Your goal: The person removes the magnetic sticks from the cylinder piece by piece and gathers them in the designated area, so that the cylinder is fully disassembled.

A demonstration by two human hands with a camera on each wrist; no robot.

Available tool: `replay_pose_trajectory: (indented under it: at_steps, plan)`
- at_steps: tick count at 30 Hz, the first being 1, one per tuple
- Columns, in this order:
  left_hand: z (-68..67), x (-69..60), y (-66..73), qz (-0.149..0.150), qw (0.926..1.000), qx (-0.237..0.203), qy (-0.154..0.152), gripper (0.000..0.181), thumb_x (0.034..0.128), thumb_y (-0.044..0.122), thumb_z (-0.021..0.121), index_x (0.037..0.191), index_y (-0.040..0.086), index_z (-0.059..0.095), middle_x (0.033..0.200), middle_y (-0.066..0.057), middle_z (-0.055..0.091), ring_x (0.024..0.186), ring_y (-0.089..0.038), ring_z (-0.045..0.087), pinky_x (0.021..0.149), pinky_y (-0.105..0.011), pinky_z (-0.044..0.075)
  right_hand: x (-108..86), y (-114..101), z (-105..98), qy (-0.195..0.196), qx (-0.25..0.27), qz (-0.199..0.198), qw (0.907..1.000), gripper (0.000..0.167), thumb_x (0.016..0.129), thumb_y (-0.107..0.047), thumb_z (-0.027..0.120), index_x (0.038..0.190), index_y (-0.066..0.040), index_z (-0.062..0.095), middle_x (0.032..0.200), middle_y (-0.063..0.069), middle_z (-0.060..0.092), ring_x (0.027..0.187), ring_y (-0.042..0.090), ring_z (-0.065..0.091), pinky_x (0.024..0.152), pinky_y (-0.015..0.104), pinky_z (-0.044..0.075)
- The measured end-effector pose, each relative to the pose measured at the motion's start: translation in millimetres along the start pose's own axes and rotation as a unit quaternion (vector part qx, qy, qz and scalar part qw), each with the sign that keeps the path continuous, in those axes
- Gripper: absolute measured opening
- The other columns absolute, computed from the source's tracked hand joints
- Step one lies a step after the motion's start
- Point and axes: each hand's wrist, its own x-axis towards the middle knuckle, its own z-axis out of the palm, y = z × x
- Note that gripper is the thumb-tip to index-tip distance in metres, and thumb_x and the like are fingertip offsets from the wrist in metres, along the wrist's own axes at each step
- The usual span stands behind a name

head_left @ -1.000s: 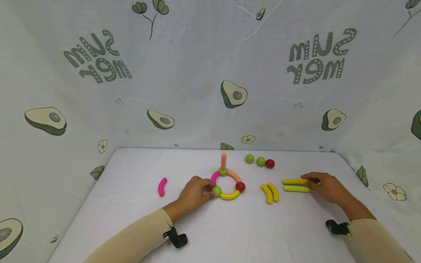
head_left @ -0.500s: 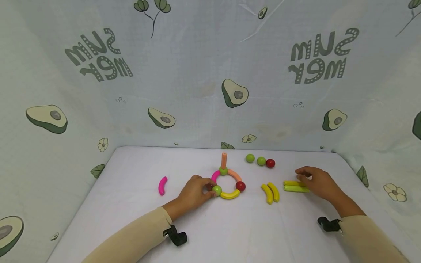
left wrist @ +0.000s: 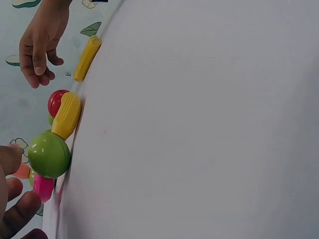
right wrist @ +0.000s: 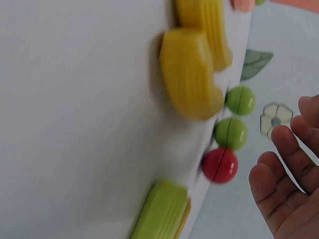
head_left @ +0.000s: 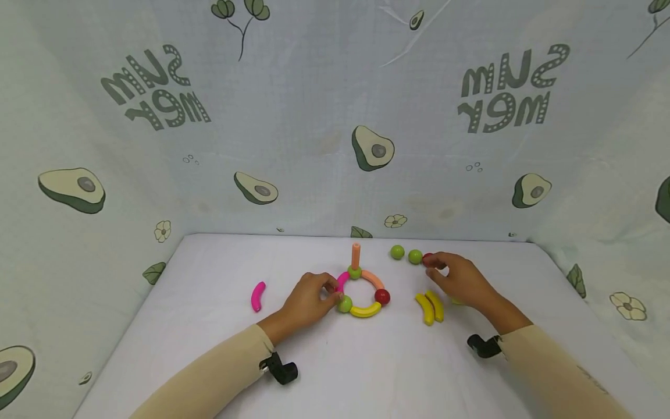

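Note:
A ring of toy pieces lies mid-table in the head view: a front-left green ball (head_left: pixel 344 304), a magenta curved piece (head_left: pixel 342 281), a back green ball (head_left: pixel 354 272), an orange curved piece (head_left: pixel 373 280), a red ball (head_left: pixel 382 297) and a yellow curved piece (head_left: pixel 366 311). An orange straight stick (head_left: pixel 356 256) extends from the back ball. My left hand (head_left: pixel 309 299) is beside the front-left ball; the left wrist view shows its fingers spread and holding nothing. My right hand (head_left: pixel 463 280), fingers apart, hovers near a loose red ball (right wrist: pixel 220 165), which it partly hides in the head view.
Two loose green balls (head_left: pixel 406 254) sit at the back edge. Two yellow curved pieces (head_left: pixel 429 308) lie right of the ring. A magenta curved piece (head_left: pixel 258 297) lies left. Straight sticks, one light green (right wrist: pixel 160 211), are mostly hidden under my right hand in the head view.
My right hand has left the straight sticks and moved left and back to the loose red ball. My left fingers have eased off the front-left green ball. The ring looks unchanged.

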Motion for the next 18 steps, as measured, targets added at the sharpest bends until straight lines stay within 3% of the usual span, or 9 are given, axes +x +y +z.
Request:
replay_pose_trajectory:
  at_steps: [8, 18]
  plan:
    - [-0.8, 18.6, 1.7, -0.042, 0.9991, -0.004, 0.008, 0.034, 0.0954, 0.028, 0.075, 0.122, 0.006, 0.068, 0.105, 0.000, 0.068, 0.100, -0.018, 0.056, 0.084, -0.034, 0.051, 13.9, -27.6, 18.7, -0.014, 0.017, -0.013, 0.9997, 0.032, 0.101, -0.018, 0.066, 0.129, -0.002, 0.064, 0.116, 0.012, 0.068, 0.111, 0.036, 0.060, 0.094, 0.054, 0.052]
    - [11.2, 37.3, 2.9, -0.080, 0.9967, -0.007, 0.007, 0.046, 0.0948, 0.033, 0.076, 0.131, 0.007, 0.065, 0.116, -0.002, 0.070, 0.110, -0.022, 0.057, 0.094, -0.039, 0.050, 31.4, -57.3, 46.1, -0.025, 0.045, -0.004, 0.9987, 0.037, 0.098, -0.020, 0.071, 0.132, -0.008, 0.064, 0.114, 0.007, 0.068, 0.103, 0.027, 0.061, 0.084, 0.040, 0.057]
